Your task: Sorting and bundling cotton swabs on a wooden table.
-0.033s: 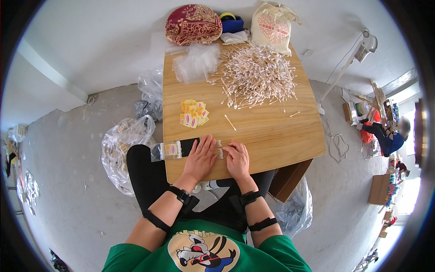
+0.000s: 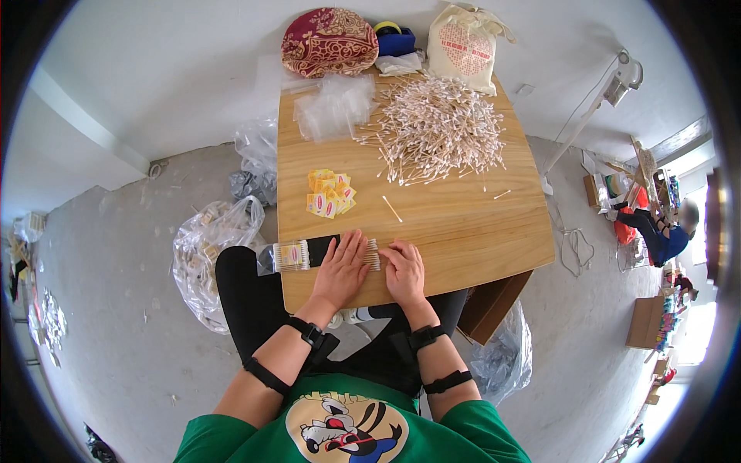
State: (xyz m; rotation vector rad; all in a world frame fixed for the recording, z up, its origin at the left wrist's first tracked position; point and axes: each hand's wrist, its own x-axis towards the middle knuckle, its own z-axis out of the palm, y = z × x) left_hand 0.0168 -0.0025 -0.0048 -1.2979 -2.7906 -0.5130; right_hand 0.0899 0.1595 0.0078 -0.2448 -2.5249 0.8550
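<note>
My left hand (image 2: 345, 265) lies flat, fingers stretched out, over a row of cotton swabs (image 2: 373, 255) and part of a black flat piece (image 2: 323, 248). The swabs' ends show just right of its fingers. My right hand (image 2: 404, 269) rests beside those ends with its fingers curled together; whatever is between its fingertips, if anything, is hidden. Left of the black piece lies a clear packet (image 2: 291, 255) of swabs with a yellow and white card, at the table's left edge. A pile of small yellow and white cards (image 2: 330, 192) sits farther back.
A large heap of loose swabs (image 2: 444, 131) covers the table's far right, with single swabs (image 2: 392, 208) nearer. Clear bags (image 2: 334, 108), a patterned red cushion (image 2: 330, 42), a blue tape dispenser (image 2: 394, 40) and a cloth sack (image 2: 463, 48) are behind. Plastic sacks (image 2: 217, 251) stand on the floor.
</note>
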